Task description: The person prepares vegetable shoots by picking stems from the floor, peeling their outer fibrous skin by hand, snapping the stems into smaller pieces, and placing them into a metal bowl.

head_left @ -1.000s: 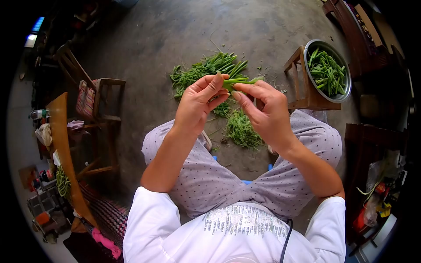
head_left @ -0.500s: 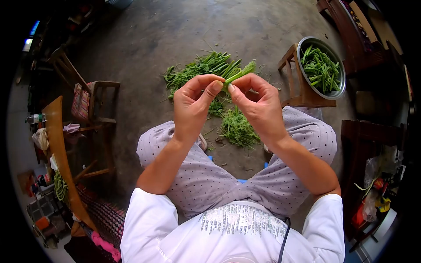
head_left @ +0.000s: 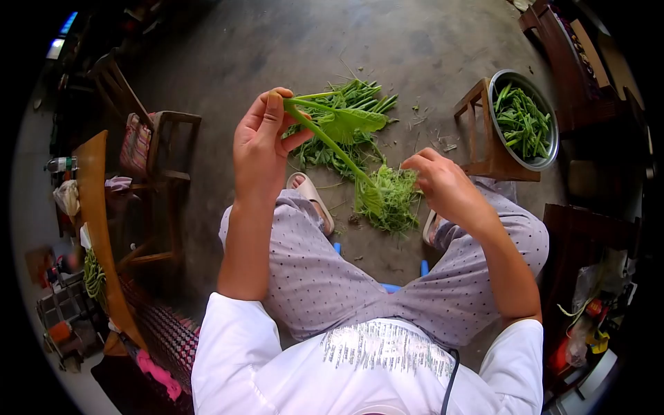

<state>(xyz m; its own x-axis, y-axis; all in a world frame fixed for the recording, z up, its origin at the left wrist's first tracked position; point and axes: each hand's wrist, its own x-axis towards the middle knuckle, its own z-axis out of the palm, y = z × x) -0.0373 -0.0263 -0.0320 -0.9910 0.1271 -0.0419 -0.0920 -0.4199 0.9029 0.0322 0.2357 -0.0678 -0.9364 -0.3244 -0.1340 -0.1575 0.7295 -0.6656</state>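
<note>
hands: apart since the earlier frame, where they met over one short green piece; my left has drawn toward 11 o'clock of my view, my right toward 3.
left fingers (head_left: 272, 113): pinched with the thumb on the top end of the leafy stem, carrying it alone.
leafy stem (head_left: 326, 137): hanging from my left fingers, its long part slanting toward 5 o'clock and a side leaf spreading toward 3; it looks longer than what both hands held before, and i can't tell whether it is the same piece.
right fingers (head_left: 430, 166): loosely curled and off the leafy stem, just beside the shredded heap in my view; whether a fine strand is caught in them, i can't tell.
shredded heap (head_left: 396, 207): pale green tangle on the floor (head_left: 235, 62), between my sandals (head_left: 325, 207), with the stem's lower leaf overlapping it in my view.
leafy pile (head_left: 360, 93): on the floor at 12 o'clock, partly behind the stem.
basin (head_left: 541, 163): at 2 o'clock by the wooden stool (head_left: 501, 168), holding many green pieces (head_left: 522, 121).
</note>
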